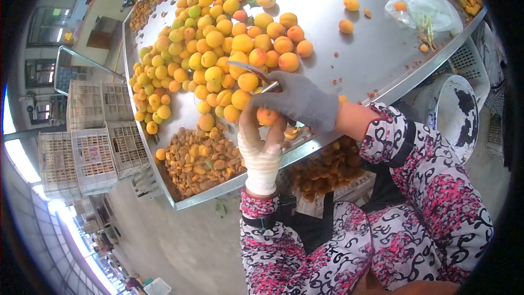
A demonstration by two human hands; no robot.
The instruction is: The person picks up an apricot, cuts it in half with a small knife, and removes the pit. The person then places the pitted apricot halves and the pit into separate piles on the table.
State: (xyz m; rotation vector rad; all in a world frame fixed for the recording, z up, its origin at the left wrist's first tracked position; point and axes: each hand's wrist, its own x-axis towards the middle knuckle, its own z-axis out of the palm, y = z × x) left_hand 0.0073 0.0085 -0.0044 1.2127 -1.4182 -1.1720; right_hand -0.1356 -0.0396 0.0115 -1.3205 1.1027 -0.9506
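Observation:
My left hand [259,150], in a white glove with bare fingertips, is closed around an apricot [267,116] near the table's front edge. Right above it, my right hand [303,101] in a grey glove grips a small curved knife [248,68] whose blade points up and left over the fruit. Beyond both hands lies a large heap of whole apricots [215,41]. A pile of brown pits [202,164] sits in the table corner, left of my left hand.
The metal table [376,71] has a raised rim. A clear plastic bag [423,5] lies at the upper right. Below the front edge stands a crate of apricot pieces [325,169]. A white basin [457,117] is at the right, stacked crates [93,153] at the left.

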